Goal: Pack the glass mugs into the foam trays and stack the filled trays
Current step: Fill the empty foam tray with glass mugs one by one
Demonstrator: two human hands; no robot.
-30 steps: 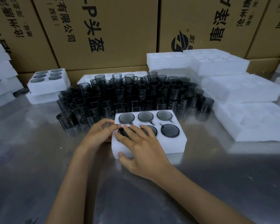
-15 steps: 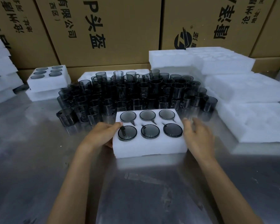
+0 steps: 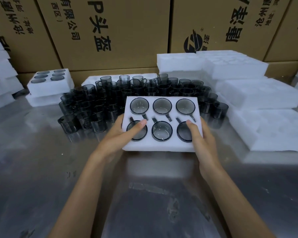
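A white foam tray (image 3: 162,146) filled with several dark glass mugs is lifted off the steel table and tilted toward me. My left hand (image 3: 120,134) grips its left edge, thumb lying over the near-left mug. My right hand (image 3: 202,140) grips its right edge, thumb on top beside the near-right mug (image 3: 183,131). Behind the tray stands a crowd of loose dark glass mugs (image 3: 96,107). At the back left a filled tray (image 3: 50,83) sits on top of another foam tray.
Empty foam trays (image 3: 258,98) are piled at the right and back right. More foam pieces (image 3: 0,83) are stacked at the far left. Cardboard boxes (image 3: 110,31) wall the back. The steel table (image 3: 144,194) lies under my forearms.
Both hands took hold of the tray's sides and raised it off the table, tilting it toward me. A second ago my right hand was pressing on the mugs in it.
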